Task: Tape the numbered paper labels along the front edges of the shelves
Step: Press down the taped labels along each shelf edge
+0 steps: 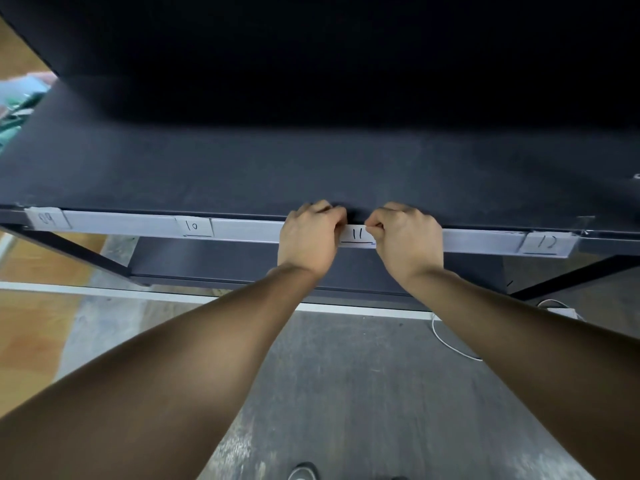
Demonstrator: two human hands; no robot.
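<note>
1. Nearest, on the grey floor (346, 393), I see a shoe tip (303, 472) and a white cable (446, 341) below the work.
2. The left hand (310, 237) and right hand (407, 237) meet at the shelf's front edge (242, 230). The fingers of both are curled tight, each pinching one end of label 11 (357, 234) — I judge to keep it flat and level while the tape takes.
3. Label 09 (45, 218), label 10 (194, 226) and label 12 (546, 242) sit on the same edge, in order; label 11 fills the gap between 10 and 12.
4. Beyond lies the dark shelf top (311, 168) — the bay above is too dark to tell what it holds.
</note>
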